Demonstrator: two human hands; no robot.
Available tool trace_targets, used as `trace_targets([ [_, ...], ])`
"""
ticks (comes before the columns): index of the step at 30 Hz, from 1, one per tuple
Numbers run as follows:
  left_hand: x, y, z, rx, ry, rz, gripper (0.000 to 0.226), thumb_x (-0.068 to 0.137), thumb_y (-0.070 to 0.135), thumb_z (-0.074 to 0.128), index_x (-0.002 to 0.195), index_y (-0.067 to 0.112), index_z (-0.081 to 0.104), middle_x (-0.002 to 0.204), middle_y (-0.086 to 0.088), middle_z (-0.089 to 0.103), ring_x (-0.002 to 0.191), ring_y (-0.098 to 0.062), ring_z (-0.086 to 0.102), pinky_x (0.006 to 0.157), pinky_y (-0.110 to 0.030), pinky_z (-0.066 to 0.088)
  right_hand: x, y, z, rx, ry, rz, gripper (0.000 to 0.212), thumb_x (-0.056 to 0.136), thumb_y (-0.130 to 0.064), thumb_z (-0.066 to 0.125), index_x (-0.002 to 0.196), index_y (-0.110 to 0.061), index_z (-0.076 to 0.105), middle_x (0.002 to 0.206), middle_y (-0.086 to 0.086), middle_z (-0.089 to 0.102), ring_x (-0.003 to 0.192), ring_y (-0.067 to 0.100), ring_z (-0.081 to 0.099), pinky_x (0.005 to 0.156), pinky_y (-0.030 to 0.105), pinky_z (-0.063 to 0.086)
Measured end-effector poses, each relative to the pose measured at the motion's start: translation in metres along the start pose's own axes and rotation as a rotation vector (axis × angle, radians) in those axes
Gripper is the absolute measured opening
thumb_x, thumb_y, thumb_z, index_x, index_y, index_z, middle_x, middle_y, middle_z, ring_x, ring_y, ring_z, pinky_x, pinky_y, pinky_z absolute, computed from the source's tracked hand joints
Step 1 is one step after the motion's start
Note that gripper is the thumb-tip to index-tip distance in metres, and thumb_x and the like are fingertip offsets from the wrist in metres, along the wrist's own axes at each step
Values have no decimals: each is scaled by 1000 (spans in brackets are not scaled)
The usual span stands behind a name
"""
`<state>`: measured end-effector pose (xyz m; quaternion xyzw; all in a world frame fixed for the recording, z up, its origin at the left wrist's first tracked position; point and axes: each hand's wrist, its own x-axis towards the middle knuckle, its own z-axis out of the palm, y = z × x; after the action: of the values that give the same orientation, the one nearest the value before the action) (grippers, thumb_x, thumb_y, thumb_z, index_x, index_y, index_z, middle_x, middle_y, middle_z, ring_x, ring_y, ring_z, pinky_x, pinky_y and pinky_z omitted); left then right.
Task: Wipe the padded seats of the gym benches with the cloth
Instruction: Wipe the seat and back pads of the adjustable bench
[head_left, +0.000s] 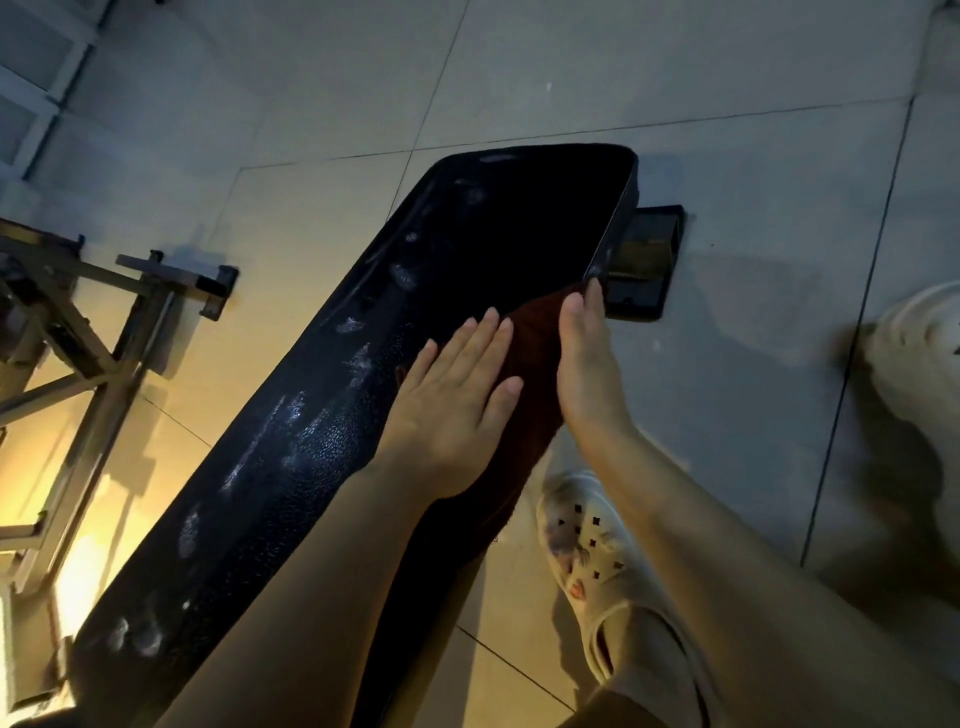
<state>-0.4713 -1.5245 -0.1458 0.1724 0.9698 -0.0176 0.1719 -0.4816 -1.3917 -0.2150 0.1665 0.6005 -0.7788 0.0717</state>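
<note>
Pressing cloth (535, 358) flat on bench seat (363, 374): left hand (452, 410), right hand (587, 374).

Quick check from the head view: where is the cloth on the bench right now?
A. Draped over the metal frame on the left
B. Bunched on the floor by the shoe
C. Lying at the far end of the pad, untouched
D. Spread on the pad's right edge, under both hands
D: the dark red cloth lies along the right edge of the bench pad, with the left hand flat on it and the right hand at its outer edge.
</note>
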Motion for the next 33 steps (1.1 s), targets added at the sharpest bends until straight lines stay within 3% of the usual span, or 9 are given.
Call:
trace_targets([
  [3,3,3,3,21,11,-7,62,87,58,-7,145,35,-12,154,20,-15,142,5,-19,115,-23,-17,-31,19,8,49,-62,-40,73,94,-64,19,157,-27,7,163,-11,13,144,-5,14,120,29,17],
  [7,-2,5,3,-6,16,-12,61,88,56,-4,145,34,-10,153,21,-14,140,8,-20,114,-21,-18,-75,34,20,219,-70,-19,76,88,-77,31,152,-37,24,155,-15,33,142,1,31,118,40,29],
  [11,-2,3,2,-18,0,-9,60,90,55,-3,146,34,-9,154,21,-15,140,9,-20,117,-24,-14,-68,18,21,119,-68,-13,79,91,-72,16,155,-26,10,162,-6,21,146,4,20,120,38,26],
  [14,-3,2,3,-11,-5,-1,60,92,55,-1,147,33,-8,154,21,-15,141,8,-18,116,-22,-15,-26,-2,8,130,-27,71,72,95,-65,14,156,-28,5,163,-12,10,146,0,11,120,27,11],
  [16,-2,2,2,-12,-2,1,60,92,54,0,148,34,-7,155,21,-14,142,8,-17,116,-21,-15,1,-9,-2,77,-4,61,69,96,-59,12,156,-27,4,163,-12,6,147,2,8,121,29,7],
  [21,-8,4,1,-21,-3,-12,60,91,56,-1,146,35,-8,153,22,-15,139,11,-20,116,-21,-15,-31,15,15,48,-23,-21,88,85,-79,20,157,-29,5,163,-9,16,147,6,18,121,44,22],
  [27,-32,10,0,-11,-32,1,59,91,55,-1,146,34,-8,150,24,-20,137,12,-23,115,-21,-17,-86,29,31,133,-67,-63,76,95,-60,24,156,-17,9,162,0,18,146,0,20,118,28,28],
  [30,-28,9,-3,-60,-30,25,59,90,58,2,146,37,-3,150,28,-15,138,14,-17,116,-19,-13,-81,23,23,152,-112,-23,71,94,-55,25,155,-23,8,158,-16,14,136,-19,18,109,5,22],
  [33,-15,3,-14,-226,87,7,57,95,55,16,147,33,25,152,22,17,138,16,8,112,-7,2,-54,13,14,168,-88,20,72,94,-64,23,155,-30,6,160,-20,9,142,-12,12,118,17,15],
])
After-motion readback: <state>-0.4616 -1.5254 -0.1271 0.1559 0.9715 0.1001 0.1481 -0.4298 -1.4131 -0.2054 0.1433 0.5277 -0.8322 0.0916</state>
